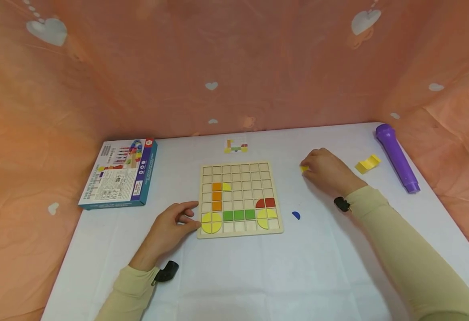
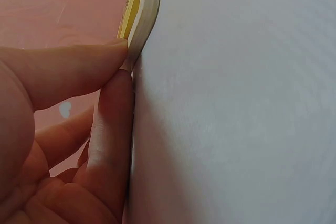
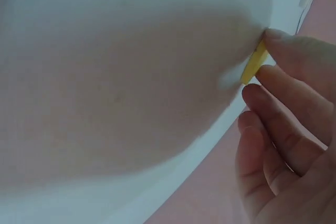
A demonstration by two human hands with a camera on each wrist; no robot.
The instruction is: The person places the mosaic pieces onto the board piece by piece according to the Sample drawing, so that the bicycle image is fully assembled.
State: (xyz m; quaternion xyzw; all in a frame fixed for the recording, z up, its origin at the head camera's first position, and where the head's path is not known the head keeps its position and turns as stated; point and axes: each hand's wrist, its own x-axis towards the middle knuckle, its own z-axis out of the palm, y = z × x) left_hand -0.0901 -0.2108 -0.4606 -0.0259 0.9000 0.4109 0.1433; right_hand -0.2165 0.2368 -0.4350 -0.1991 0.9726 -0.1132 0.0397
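A wooden grid board [image 1: 240,229] lies on the table, holding orange and green squares, yellow curved tiles and red tiles. At the board's left edge, the thumb and index finger of my left hand [image 1: 169,229] rest against the wood; the left wrist view shows the thumb by the board's edge [image 2: 148,17]. My right hand [image 1: 329,171], to the right of the board, pinches a small yellow tile [image 3: 254,62] between thumb and fingers, close to the tabletop. The fingers partly cover its outline. A blue half-round tile [image 1: 296,215] lies between the board and my right forearm.
Behind the board lies a small pattern card [image 1: 236,146]. A boxed set [image 1: 116,174] is at the left. On the right are a folded yellow piece [image 1: 368,164] and a purple tube [image 1: 396,158]. An orange curtain [image 1: 238,67] hangs behind the white table [image 1: 258,276].
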